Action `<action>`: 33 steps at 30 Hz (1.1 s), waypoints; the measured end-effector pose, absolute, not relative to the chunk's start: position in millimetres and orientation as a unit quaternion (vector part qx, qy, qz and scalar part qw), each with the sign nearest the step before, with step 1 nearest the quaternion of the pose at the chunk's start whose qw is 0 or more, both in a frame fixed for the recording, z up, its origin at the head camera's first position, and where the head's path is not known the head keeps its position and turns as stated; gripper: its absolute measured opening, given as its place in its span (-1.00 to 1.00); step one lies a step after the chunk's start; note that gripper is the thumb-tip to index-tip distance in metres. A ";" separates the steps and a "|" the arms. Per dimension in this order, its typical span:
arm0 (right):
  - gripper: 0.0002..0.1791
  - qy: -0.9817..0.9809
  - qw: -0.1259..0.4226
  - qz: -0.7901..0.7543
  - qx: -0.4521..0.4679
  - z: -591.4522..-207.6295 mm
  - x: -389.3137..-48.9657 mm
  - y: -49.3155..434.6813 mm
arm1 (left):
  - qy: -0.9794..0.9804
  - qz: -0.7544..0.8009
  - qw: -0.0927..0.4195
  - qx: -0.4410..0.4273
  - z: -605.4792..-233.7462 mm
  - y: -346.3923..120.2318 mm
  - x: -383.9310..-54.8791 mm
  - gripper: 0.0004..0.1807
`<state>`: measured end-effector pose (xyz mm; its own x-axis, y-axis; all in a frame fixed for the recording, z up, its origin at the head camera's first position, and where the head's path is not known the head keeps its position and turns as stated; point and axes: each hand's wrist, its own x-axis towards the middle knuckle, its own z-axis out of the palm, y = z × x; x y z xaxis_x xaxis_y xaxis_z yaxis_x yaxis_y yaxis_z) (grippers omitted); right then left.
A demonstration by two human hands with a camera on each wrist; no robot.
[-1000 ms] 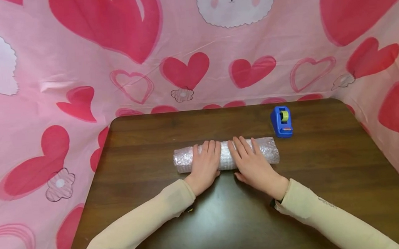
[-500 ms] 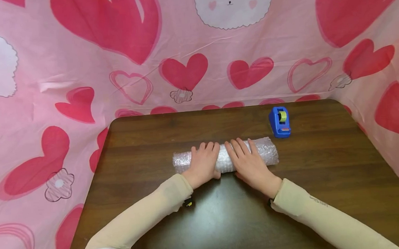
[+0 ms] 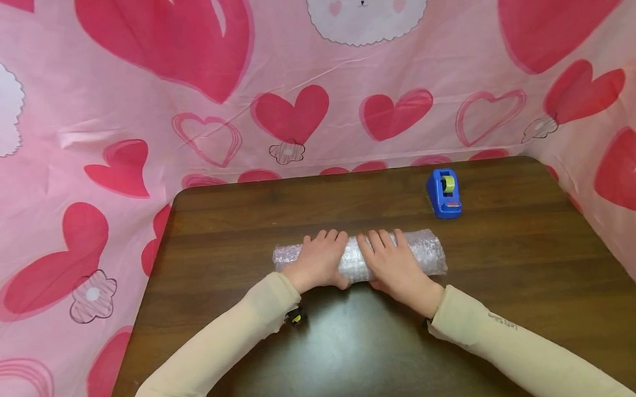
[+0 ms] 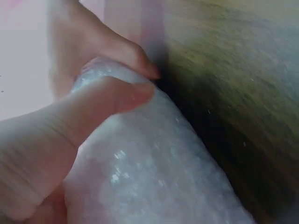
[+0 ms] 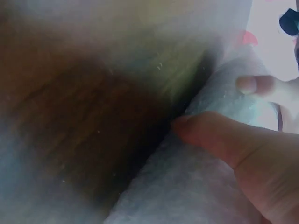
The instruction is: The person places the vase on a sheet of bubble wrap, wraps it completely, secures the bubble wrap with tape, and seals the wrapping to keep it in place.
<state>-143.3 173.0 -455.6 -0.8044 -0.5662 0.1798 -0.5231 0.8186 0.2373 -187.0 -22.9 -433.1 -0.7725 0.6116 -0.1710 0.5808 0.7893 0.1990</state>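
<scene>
A silvery, clear roll of bubble wrap point(image 3: 427, 252) lies crosswise on the wooden table. My left hand point(image 3: 319, 260) grips its left half, fingers over the top and thumb along the near side. On the right half, my right hand point(image 3: 395, 267) holds it the same way, close beside the left. Both wrist views show a thumb pressed on the bubble wrap point(image 4: 154, 163), whose dimpled surface fills much of each picture. Whatever may be inside the roll is hidden.
A blue tape dispenser point(image 3: 444, 196) with a yellowish roll stands behind the bubble wrap, towards the table's back right. Pink cloth with hearts point(image 3: 286, 53) hangs along the table's back and sides. The table point(image 3: 230, 217) has rounded back corners.
The bubble wrap roll has come slightly nearer to me under both hands. My left thumb now lies more openly along its near side. The tape dispenser has stayed in place.
</scene>
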 end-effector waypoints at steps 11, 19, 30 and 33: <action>0.10 -0.952 0.089 -0.038 0.290 -449.3 -162.1 174.9 | 0.950 0.082 0.082 0.290 -435.3 -26.3 -189.4 0.28; 0.05 -0.957 0.031 -0.009 0.287 -443.4 -173.7 176.8 | 0.943 0.053 -0.025 0.327 -442.0 -27.2 -171.6 0.17; 0.07 -0.955 0.017 0.027 0.295 -439.5 -179.9 181.5 | 0.943 -0.006 -0.101 0.317 -457.3 -19.1 -169.3 0.16; 0.20 -0.952 0.040 0.016 0.302 -440.3 -174.7 183.7 | 0.943 -0.010 -0.106 0.316 -459.2 -18.3 -169.4 0.15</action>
